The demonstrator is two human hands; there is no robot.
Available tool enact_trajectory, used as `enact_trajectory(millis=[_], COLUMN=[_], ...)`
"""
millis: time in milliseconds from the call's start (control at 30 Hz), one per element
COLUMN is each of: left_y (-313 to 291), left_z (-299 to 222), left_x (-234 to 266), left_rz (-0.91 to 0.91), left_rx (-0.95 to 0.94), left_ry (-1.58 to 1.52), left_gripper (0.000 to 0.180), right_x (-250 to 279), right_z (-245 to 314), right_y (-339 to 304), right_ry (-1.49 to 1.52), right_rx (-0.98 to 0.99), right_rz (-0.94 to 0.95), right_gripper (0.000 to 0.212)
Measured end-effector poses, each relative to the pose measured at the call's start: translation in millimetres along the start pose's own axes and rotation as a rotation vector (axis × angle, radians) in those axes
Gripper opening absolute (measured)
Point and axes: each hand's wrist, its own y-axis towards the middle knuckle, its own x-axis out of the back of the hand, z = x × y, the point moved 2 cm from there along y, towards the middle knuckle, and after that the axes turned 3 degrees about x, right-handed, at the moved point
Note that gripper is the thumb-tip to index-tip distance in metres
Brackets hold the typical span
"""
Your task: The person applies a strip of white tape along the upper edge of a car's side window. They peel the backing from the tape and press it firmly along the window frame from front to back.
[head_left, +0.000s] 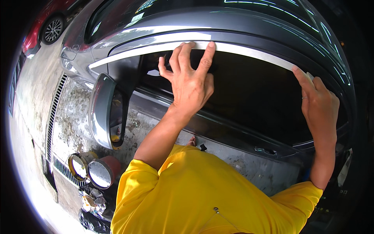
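Note:
A long silver-white strip (249, 52) runs in a curve along the top of the side window (253, 93) of a dark grey car (241, 24). My left hand (191, 80) is spread, and its index and middle fingertips press on the strip near its middle. Farther right, my right hand (320, 99) has its index finger stretched out against the strip. The other fingers are bent, and a small pale piece (310, 76) shows between them; I cannot make out what it is. Beyond that hand the strip is hidden.
The car's side mirror (102, 111) sticks out at the left. Two round buckets (102, 173) (78, 165) and crumpled plastic bags (93, 202) stand on the stained concrete floor beside a drain grate (54, 113). A red car (44, 29) is parked at the far left.

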Motion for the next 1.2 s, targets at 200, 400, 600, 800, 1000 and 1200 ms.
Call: enact_trajectory(millis=[200, 400, 600, 800, 1000, 1200], left_y=[-0.2, 2.7, 1.8, 3.6, 3.5, 2.3], left_z=[-5.0, -7.2, -7.2, -13.1, -18.9, -20.5], left_x=[-5.1, -0.1, -4.6, -2.9, -5.5, -10.2], left_rz=[0.0, 0.024, 0.023, 0.027, 0.004, 0.009], left_rx=[0.013, 0.017, 0.022, 0.008, -0.025, -0.024], left_ry=[-0.007, 0.011, 0.023, 0.008, -0.013, 0.004], left_gripper=[0.086, 0.088, 0.093, 0.09, 0.088, 0.091], right_x=[-0.8, -0.7, 2.9, 7.0, 15.4, 13.7], right_z=[2.8, 4.2, 3.5, 5.0, 3.7, 3.7], right_y=[5.0, 11.3, 9.5, 8.4, 8.5, 11.1], right_ry=[-0.011, -0.026, -0.02, -0.005, 0.016, 0.033], right_rx=[-0.032, -0.06, -0.082, -0.09, -0.081, -0.096], right_rz=[-0.018, 0.029, 0.031, 0.04, -0.027, 0.015], right_gripper=[0.054, 0.049, 0.044, 0.042, 0.044, 0.044])
